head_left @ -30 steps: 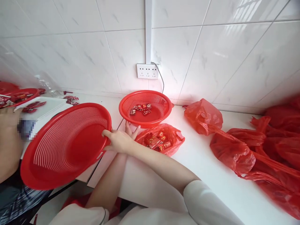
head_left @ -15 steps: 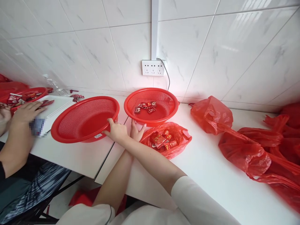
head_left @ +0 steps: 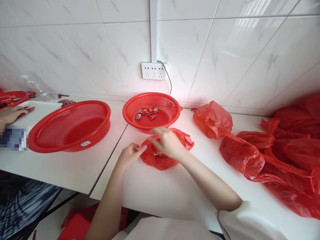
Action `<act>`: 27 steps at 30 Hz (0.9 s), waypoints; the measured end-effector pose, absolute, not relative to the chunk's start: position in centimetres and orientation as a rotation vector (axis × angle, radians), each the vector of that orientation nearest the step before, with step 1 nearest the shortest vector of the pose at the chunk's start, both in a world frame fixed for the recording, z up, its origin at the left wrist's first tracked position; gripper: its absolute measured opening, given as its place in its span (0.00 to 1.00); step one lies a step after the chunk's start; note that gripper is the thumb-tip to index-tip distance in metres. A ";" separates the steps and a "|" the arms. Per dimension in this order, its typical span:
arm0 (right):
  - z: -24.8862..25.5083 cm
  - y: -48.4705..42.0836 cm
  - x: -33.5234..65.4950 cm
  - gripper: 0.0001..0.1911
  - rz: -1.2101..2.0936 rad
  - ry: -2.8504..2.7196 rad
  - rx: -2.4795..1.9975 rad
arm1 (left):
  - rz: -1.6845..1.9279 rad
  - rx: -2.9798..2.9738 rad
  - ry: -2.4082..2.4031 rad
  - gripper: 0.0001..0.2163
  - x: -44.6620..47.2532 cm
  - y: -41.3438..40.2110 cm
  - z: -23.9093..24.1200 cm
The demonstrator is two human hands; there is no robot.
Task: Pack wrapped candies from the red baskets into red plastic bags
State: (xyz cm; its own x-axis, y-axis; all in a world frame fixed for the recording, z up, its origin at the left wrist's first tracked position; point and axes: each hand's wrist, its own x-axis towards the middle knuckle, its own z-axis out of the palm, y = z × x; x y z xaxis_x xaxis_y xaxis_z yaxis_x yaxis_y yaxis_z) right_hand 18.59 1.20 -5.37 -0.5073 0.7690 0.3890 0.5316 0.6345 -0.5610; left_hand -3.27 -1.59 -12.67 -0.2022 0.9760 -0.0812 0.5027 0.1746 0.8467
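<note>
A small red plastic bag [head_left: 160,160] holding red-wrapped candies lies on the white table [head_left: 175,193], just in front of a red mesh basket [head_left: 172,105]. That basket holds a few red candies [head_left: 146,113]. My left hand [head_left: 130,155] is at the bag's left edge, its fingers pinched on the plastic. My right hand [head_left: 168,143] lies over the top of the bag, slightly blurred, with its fingers stretched to the left. A larger red mesh basket [head_left: 70,125] stands with nothing in it on the neighbouring table at the left, apart from both hands.
Another person's hand [head_left: 10,115] rests at the far left beside a white board and a red tray of candies [head_left: 11,98]. Several crumpled red plastic bags [head_left: 250,153] cover the table's right side. A wall socket [head_left: 153,70] with a cable sits above the basket.
My right hand has let go of the large basket, which now rests on the left table, and moved right onto the candy bag. My left hand has shifted to the bag's edge.
</note>
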 end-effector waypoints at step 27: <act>-0.2 -0.1 28.8 0.21 1.141 -1.560 -0.849 | 1.328 1.050 0.893 0.06 3.4 -1.3 -5.2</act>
State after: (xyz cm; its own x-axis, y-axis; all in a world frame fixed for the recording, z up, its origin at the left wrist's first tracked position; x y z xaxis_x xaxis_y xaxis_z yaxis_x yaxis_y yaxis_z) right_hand 28.80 -0.12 -0.23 -0.2700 0.9134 0.3047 -0.0136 0.3128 -0.9497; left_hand 3.41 -1.30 -5.24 0.0659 0.9954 0.0695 -0.3112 -0.0456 0.9492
